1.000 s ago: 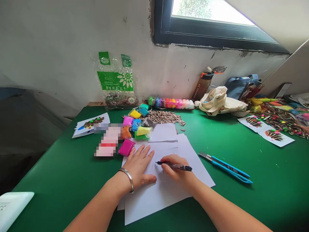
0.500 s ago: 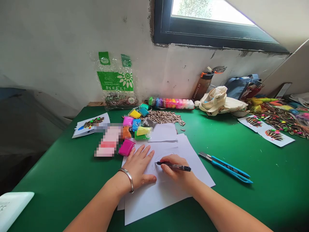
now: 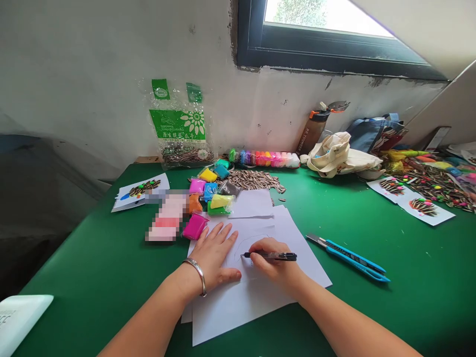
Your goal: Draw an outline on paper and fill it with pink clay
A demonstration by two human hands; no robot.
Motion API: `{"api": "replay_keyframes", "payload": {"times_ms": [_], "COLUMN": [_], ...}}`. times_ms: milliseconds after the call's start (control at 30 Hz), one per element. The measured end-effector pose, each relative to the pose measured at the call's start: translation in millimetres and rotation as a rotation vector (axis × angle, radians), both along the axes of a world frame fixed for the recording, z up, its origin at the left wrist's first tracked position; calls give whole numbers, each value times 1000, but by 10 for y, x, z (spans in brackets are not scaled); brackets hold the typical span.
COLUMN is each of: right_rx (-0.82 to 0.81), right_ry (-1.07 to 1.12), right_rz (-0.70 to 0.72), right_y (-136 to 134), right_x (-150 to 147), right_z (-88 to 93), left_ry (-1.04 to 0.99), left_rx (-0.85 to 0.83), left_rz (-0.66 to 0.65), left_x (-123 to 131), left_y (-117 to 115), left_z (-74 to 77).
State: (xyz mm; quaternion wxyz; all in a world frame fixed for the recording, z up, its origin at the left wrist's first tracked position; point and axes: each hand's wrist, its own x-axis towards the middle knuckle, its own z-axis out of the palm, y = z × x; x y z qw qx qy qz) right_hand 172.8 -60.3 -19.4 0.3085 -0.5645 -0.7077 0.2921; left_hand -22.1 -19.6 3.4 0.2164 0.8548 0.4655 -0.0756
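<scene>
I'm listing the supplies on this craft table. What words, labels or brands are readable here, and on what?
Sunflower seed bag: white Chinese characters on the green label, seemingly "原生态葵瓜子"; the smaller print above is unreadable.
Water bottle: vertical lettering, too small to read.
Pen in the right hand: no legible print.
White object at the lower left: faint marks, unreadable.

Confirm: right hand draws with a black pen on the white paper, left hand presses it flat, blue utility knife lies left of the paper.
One error. In the head view the blue utility knife lies right of the white paper, not left. The right hand does draw with the black pen, and the left hand presses it flat.
</scene>
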Motion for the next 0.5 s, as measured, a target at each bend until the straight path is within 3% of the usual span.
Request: {"api": "replay_keyframes", "payload": {"times_ms": [167,500], "right_rx": [11,14], "right_ry": [66,-3], "right_rz": [-14,27], "right_y": [8,25], "right_x": [14,12], "right_z": [-28,-93], "left_ry": [-12,5], "left_rx": [2,6], "left_rz": [-1,-5], "left_x": [-11,0], "left_y": [1,11], "left_z": [-22,-16]}}
